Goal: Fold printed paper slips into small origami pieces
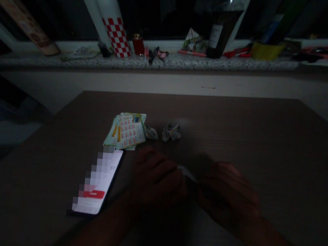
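Paper-folding at the near middle of the wooden table (252, 127): pinching a small paper slip (186, 173) between left hand (157, 180) and right hand (228, 197), seemingly gripping it closed-fingered on both sides, judging through dimness and blur. Probably best keeping the slip flat against the wood, matching edges, pressing slowly. Leaving folded pieces (171, 132) and printed sheets (125, 131) lying slightly farther away, phone (98, 186) glowing to the left.
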A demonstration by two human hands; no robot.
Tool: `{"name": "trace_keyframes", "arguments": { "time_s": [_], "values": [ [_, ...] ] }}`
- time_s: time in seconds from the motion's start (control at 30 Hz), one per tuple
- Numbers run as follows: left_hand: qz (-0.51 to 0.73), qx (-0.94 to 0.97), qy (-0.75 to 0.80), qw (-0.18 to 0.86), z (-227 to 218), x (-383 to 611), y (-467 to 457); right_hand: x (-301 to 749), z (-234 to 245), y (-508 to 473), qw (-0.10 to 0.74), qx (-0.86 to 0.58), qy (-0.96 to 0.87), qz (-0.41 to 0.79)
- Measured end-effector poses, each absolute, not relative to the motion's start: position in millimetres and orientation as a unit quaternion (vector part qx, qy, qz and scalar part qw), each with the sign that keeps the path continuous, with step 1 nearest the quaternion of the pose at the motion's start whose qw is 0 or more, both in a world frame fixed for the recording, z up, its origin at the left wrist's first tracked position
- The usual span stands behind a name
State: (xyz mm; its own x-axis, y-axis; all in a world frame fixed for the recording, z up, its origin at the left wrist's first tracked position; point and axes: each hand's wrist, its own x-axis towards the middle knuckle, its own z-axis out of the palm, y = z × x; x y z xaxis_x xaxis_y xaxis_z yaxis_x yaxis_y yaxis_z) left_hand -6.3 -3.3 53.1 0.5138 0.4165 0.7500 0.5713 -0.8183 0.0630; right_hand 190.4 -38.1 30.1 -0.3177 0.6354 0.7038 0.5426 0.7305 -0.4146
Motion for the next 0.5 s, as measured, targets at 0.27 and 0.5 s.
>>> {"name": "trace_keyframes", "arguments": {
  "time_s": [0.27,0.5],
  "values": [
    [-0.424,-0.837,-0.327,0.114,57.0,-22.3,5.9,197.2,27.5,-35.1,0.452,-0.374,-0.808,0.043],
    [-0.463,-0.793,-0.388,-0.077,42.9,-28.0,4.4,199.2,29.1,-32.8,0.474,-0.392,-0.778,0.13]
  ]
}}
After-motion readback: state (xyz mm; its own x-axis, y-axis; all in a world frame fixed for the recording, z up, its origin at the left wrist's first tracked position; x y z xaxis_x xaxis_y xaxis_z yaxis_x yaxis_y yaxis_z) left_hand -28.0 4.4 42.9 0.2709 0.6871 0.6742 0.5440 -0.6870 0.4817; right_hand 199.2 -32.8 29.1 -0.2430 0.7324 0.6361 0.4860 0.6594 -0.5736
